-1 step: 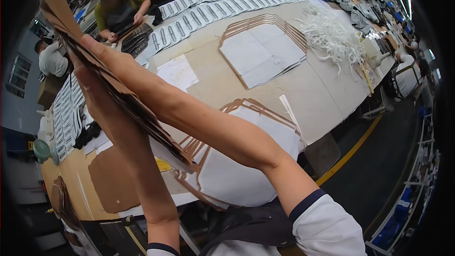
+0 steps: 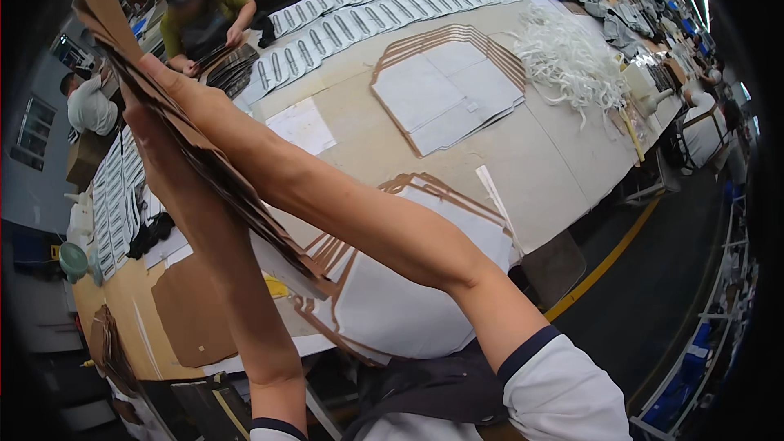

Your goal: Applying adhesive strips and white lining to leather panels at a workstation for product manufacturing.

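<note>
A stack of thin brown sheets (image 2: 208, 165) stands on edge, raised and slanting across my view from upper left to lower middle. My right hand (image 2: 178, 88) presses on its right face, thumb near the upper edge. On the other side my left hand (image 2: 149, 137) grips the same stack, its fingers mostly hidden. Beneath my right forearm, a fanned pile of white-faced panels with brown edges (image 2: 420, 278) lies on the table by my body. Left of my left forearm is a flat brown panel (image 2: 192, 310).
Farther off lie another white-faced pile (image 2: 445, 94), rows of pale pieces with dark slots (image 2: 359, 24), and a heap of white strips (image 2: 567, 57). A co-worker in a green shirt (image 2: 233, 0) handles dark pieces across the table. A small green fan (image 2: 73, 260) stands left.
</note>
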Motion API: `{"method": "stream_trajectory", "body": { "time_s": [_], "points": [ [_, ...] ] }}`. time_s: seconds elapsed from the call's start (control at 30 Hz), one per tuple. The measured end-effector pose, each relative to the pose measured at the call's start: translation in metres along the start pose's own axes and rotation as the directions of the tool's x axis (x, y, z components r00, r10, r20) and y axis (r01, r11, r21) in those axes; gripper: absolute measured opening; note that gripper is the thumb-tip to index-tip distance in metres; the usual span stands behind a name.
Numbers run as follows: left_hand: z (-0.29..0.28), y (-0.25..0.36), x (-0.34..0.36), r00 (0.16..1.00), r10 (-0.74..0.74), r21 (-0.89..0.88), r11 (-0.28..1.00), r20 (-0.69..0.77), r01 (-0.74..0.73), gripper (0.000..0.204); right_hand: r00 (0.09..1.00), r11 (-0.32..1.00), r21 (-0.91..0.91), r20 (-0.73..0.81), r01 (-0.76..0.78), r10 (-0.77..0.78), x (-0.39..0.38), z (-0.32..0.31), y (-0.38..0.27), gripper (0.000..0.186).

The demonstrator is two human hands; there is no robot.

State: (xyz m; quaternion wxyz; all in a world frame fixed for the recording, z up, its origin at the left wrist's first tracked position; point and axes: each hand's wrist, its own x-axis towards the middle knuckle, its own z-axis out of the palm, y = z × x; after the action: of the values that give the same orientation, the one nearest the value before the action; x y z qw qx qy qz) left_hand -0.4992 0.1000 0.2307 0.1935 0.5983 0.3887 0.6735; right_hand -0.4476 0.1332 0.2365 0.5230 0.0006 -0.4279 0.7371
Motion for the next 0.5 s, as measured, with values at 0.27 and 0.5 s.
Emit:
{"method": "stream_trajectory", "body": {
  "time_s": [0.27, 0.5],
  "points": [
    [0.144, 0.011, 0.021, 0.980, -0.136, 0.127, 0.985, 0.145, 0.118, 0.070, 0.918, 0.978, -0.202, -0.375, 0.058, -0.132, -0.015, -0.107, -0.078, 0.083],
    [0.229, -0.014, 0.051, 0.929, -0.318, 0.258, 0.929, 0.188, 0.266, 0.070, 0.882, 0.979, -0.192, -0.446, 0.072, -0.153, -0.016, -0.184, -0.124, 0.072]
  ]
}}
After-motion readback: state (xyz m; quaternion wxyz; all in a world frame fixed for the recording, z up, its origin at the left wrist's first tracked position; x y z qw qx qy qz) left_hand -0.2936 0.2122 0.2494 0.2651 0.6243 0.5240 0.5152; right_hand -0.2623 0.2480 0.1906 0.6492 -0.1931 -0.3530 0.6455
